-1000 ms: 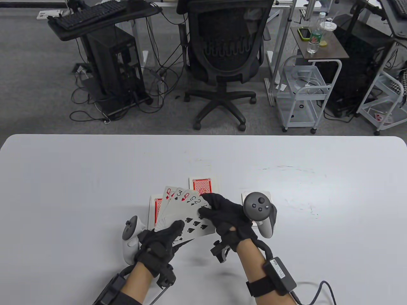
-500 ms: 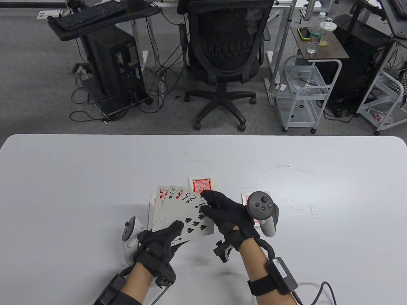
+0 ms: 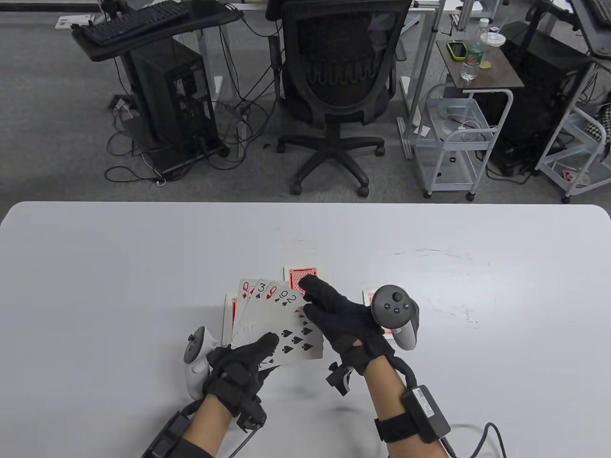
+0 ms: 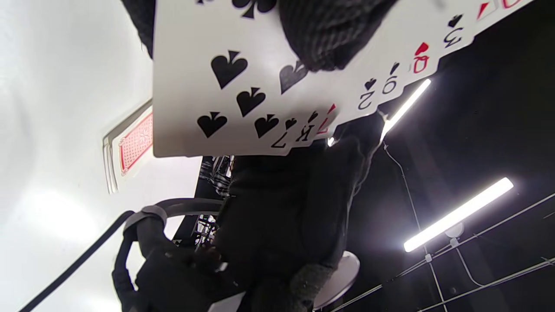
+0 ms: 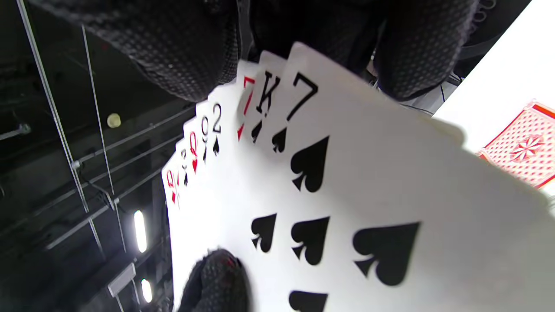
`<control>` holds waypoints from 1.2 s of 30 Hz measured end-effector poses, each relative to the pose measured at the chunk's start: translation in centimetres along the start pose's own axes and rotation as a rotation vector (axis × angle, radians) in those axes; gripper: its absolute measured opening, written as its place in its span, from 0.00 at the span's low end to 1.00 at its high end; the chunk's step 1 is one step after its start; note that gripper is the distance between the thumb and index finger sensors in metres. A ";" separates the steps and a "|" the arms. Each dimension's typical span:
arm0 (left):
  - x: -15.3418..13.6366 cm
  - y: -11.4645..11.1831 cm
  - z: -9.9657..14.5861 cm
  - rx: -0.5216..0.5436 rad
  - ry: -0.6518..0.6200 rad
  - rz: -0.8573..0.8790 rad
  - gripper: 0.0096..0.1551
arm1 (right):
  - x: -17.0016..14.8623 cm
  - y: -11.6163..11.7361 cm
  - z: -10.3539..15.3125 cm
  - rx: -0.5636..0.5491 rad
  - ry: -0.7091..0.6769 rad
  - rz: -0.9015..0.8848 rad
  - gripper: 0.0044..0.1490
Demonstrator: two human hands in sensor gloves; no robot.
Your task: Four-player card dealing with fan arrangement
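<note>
My left hand (image 3: 260, 348) holds a face-up fan of cards (image 3: 277, 319) just above the table, thumb pressed on the front seven of spades. The fan also shows a king, a red seven, a two, a nine, queens and a three in the right wrist view (image 5: 347, 195). My right hand (image 3: 310, 300) pinches the fan's upper right cards, with the index finger stretched past their top edge. The left wrist view shows the fan (image 4: 260, 86) under my left thumb (image 4: 329, 34).
Three face-down red-backed piles lie on the white table (image 3: 95, 267): one beyond the fan (image 3: 298, 275), one at its left (image 3: 230, 312), one at the right (image 3: 370, 298) partly behind my right tracker. An office chair (image 3: 339, 95) stands beyond the far edge.
My right hand has slid a little up and right along the fan's edge, and its index finger now reaches over the far pile. The fan has spread slightly. My left hand barely moved.
</note>
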State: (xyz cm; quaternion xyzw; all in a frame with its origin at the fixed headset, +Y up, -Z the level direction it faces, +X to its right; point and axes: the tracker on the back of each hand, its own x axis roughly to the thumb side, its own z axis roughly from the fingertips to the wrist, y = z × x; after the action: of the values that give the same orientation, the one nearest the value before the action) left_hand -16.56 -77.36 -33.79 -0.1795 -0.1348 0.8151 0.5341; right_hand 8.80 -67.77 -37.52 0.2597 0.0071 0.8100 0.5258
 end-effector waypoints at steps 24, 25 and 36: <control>-0.2 -0.4 -0.1 0.017 0.028 -0.130 0.34 | 2.2 0.2 0.8 -0.283 -0.022 0.303 0.27; -0.1 -0.4 -0.1 0.006 0.028 -0.132 0.34 | 1.8 -0.3 0.7 -0.300 -0.005 0.260 0.27; 0.7 1.6 0.2 0.070 0.017 -0.144 0.34 | 0.6 -5.9 2.4 -0.518 0.078 0.105 0.27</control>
State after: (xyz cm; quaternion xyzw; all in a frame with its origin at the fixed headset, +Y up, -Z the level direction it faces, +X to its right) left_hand -18.21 -77.37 -34.40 -0.1573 -0.1141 0.7773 0.5984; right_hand 14.66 -65.27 -36.85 0.0852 -0.1936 0.8203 0.5314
